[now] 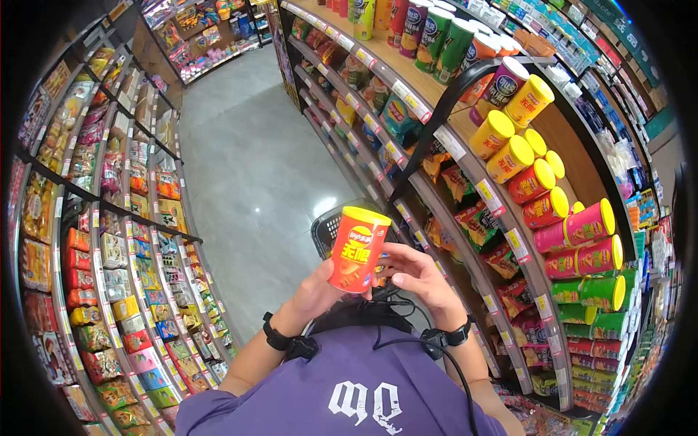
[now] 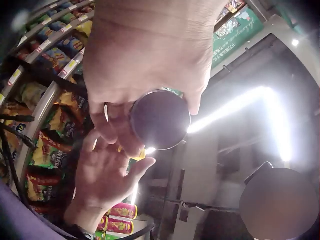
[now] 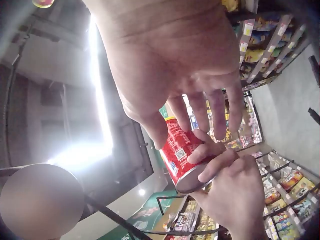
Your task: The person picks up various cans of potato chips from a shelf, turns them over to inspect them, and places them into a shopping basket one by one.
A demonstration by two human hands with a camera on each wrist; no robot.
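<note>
A red chip canister (image 1: 358, 251) with a yellow lid stands nearly upright in front of the chest in the head view. My left hand (image 1: 316, 294) grips it low down, thumb on the near side and fingers wrapped behind. Its round metal base (image 2: 161, 120) faces the left wrist view. Close on the canister's other side is my right hand (image 1: 420, 280), with fingers loosely extended. In the right wrist view the right hand (image 3: 175, 65) spreads its fingers over the canister (image 3: 179, 147), the thumb right at its side, while the left hand (image 3: 232, 187) curls around the base end.
A dark basket (image 1: 325, 231) sits behind the canister. On the right, a shelf holds yellow-lidded canisters (image 1: 534, 182), some lying stacked, with bagged chips (image 1: 476, 221) below. Packaged snacks (image 1: 138, 312) fill the left shelves. Grey aisle floor (image 1: 243, 145) runs between them.
</note>
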